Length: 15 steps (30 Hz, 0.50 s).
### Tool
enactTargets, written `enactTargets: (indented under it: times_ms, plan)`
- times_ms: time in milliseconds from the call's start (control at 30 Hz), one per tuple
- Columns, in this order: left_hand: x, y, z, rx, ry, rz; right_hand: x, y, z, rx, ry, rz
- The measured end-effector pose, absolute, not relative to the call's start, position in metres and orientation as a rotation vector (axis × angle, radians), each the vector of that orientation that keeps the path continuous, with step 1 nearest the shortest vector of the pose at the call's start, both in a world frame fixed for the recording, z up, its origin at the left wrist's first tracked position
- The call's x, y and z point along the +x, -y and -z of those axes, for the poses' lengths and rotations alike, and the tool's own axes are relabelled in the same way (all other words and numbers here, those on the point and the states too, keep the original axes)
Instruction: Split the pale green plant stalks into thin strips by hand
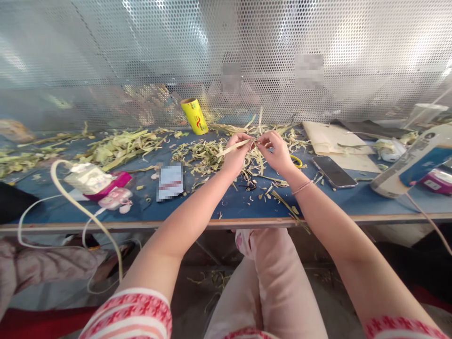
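Just above the blue table, my left hand [236, 149] pinches a long pale dried leaf strip [226, 151] that sticks out to the left. Fingertips of my right hand [277, 151] close at the strip's right end and meet those of the left. Exactly what each finger grips there is too small to make out. A heap of shredded dried leaf strips [201, 154] spreads under and around both hands. Yellow scissor handles [295, 161] show partly behind my right wrist.
A yellow tube [195, 117] leans near the perforated metal screen [141, 47]. A phone [334, 172], a paper sheet [335, 139] and a white-and-blue bottle [409, 162] lie or stand to the right. On the left are a cabled charger [88, 179] and more leaves [123, 148].
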<state>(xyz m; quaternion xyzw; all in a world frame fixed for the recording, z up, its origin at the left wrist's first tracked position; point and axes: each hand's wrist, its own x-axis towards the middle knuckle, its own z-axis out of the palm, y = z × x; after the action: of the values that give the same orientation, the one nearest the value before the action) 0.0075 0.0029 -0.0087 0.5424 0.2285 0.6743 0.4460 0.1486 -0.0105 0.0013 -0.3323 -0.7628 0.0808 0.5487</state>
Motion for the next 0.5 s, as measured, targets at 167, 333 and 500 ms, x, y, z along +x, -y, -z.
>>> enactTargets:
  times_ms: [167,333,500]
  plan:
    - [0.0074,-0.0018,0.009,1.381,-0.558,-1.661,0.148,0.0076,0.0008,-0.788,1.759,-0.237]
    - [0.0078,0.0004,0.008,1.387,-0.569,-1.652,0.1486,0.0099,-0.0002,-0.807,1.768,-0.205]
    - [0.0078,0.0011,0.0073,1.36,-0.567,-1.634,0.1481,0.0135,-0.0021,-0.811,1.746,-0.236]
